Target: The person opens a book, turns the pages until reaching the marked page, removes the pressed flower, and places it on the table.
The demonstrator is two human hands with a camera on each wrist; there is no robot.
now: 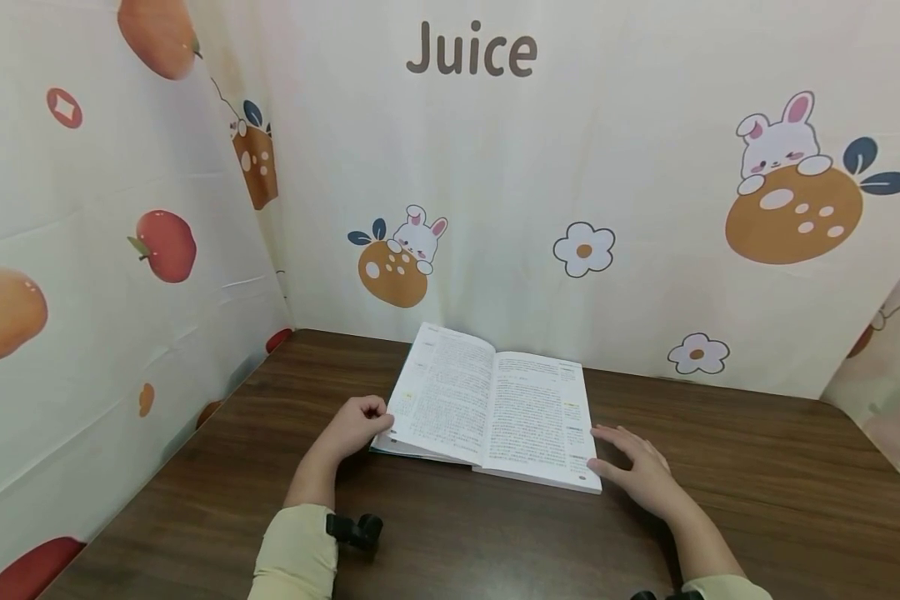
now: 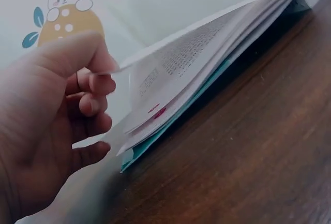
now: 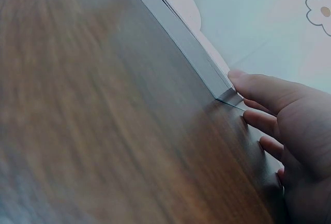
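An open book [image 1: 532,417] with printed white pages lies on the brown table. At its left edge my left hand [image 1: 356,429] pinches a page corner between thumb and forefinger. In the left wrist view that page [image 2: 155,53] is lifted away from the pages below, and a teal cover [image 2: 155,141] shows underneath. My right hand [image 1: 637,471] is at the book's lower right edge, thumb touching the page corner and fingers relaxed along the side. The right wrist view shows the thick page block [image 3: 181,43] beside the right thumb.
The wooden table [image 1: 435,533] extends around the book. Behind it hangs a pale curtain [image 1: 495,167] printed with rabbits, fruit and flowers, and another printed sheet [image 1: 82,183] runs along the left side. A black wrist device [image 1: 356,531] sits at the left sleeve.
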